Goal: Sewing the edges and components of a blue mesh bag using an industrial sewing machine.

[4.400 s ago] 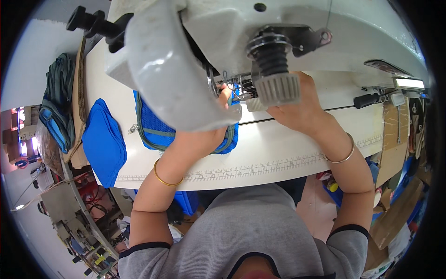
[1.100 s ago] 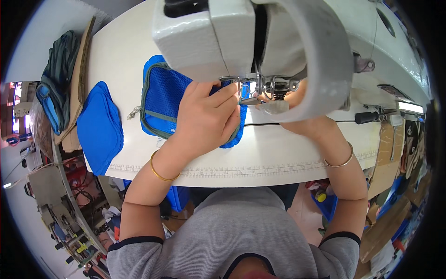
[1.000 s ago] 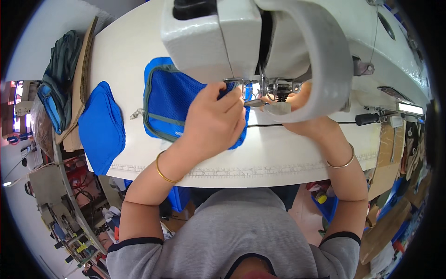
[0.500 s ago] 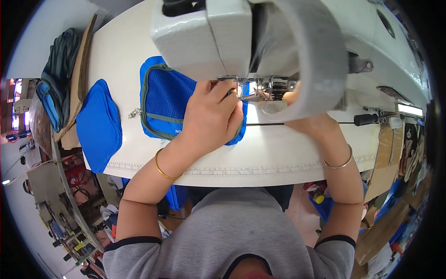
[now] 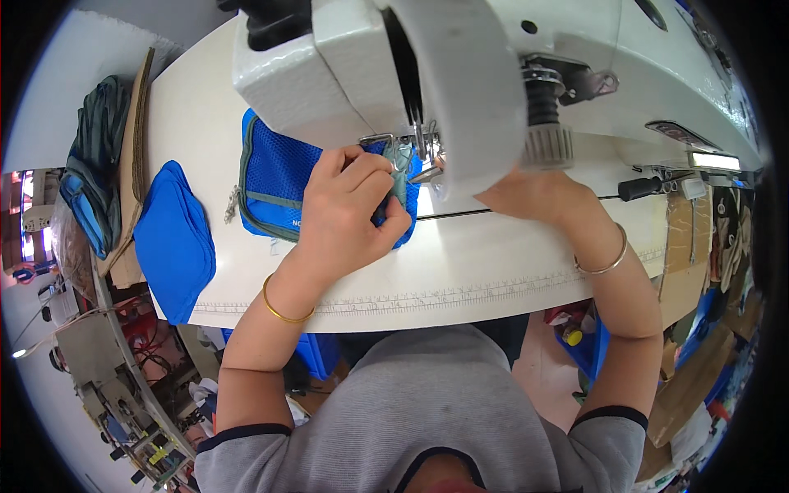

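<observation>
Blue mesh pouch point(image 5: 283, 185) sits on the white worktop point(image 5: 493, 263), tucked under the sewing machine point(image 5: 427, 74) head. Left hand point(image 5: 349, 209) pinches its grey-trimmed edge right by the needle. Right hand point(image 5: 534, 193) is mostly behind the machine, can't tell its grip. More blue pieces point(image 5: 173, 238) lie left of the pouch.

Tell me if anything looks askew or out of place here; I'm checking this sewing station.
Nothing stands out. The blue mesh pouch lies flat under the sewing machine, the left hand pinching its edge near the needle. The right hand rests behind the machine head. A stack of blue fabric pieces overhangs the table's left edge.
</observation>
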`<action>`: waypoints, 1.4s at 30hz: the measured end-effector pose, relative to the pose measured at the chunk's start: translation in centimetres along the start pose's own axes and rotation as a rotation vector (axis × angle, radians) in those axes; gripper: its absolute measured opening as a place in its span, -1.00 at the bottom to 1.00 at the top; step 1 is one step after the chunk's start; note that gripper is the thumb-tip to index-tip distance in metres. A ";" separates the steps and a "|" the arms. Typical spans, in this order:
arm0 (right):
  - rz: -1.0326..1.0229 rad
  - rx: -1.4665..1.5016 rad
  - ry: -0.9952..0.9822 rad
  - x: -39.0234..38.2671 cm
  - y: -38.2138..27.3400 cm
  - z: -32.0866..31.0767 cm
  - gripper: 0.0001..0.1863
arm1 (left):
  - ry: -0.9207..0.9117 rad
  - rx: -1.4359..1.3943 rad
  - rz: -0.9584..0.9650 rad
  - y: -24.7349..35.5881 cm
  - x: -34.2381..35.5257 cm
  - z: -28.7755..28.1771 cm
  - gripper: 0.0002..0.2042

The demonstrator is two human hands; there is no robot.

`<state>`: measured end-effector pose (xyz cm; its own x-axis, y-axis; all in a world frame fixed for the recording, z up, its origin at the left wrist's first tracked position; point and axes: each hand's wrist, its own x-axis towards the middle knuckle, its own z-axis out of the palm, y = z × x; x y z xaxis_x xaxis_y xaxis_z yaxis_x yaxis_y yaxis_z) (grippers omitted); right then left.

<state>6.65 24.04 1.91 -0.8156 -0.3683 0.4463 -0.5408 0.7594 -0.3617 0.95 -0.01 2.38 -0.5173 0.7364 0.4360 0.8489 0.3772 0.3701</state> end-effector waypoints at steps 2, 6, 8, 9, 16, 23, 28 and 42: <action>0.018 -0.055 -0.047 0.0 -0.6 -0.2 -0.81 | 0.000 -0.063 -0.040 -0.4 0.3 0.0 -0.85; 0.064 0.006 -0.005 -0.5 -1.7 -0.6 -0.76 | 0.041 -0.119 -0.095 -0.4 0.2 -0.1 -0.89; 0.058 -0.145 -0.117 -1.2 -2.1 -0.6 -0.78 | 0.039 -0.159 -0.115 -0.4 0.5 -0.2 -0.88; 0.059 -0.146 -0.115 -1.4 -2.3 -0.3 -0.78 | 0.039 -0.201 -0.135 -0.5 0.7 -0.3 -0.87; -0.407 -0.260 0.192 -1.0 -3.2 2.7 -0.86 | -0.175 -0.579 -0.557 -2.3 1.9 -1.3 -0.82; -0.467 -0.320 0.241 -0.2 -3.5 3.1 -0.85 | -0.198 -0.642 -0.599 -2.0 2.9 -2.3 -0.83; -0.290 -0.233 0.110 -1.7 -3.8 3.8 -0.80 | -0.167 0.045 0.003 0.6 1.5 -1.9 -0.82; -0.300 -0.211 0.095 -1.1 -4.0 3.2 -0.92 | -0.150 0.172 0.122 0.4 0.6 -1.5 -0.74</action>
<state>9.02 19.67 0.25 -0.5989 -0.5473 0.5846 -0.6904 0.7228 -0.0307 0.85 -0.19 4.02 -0.3989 0.8527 0.3375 0.9167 0.3608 0.1719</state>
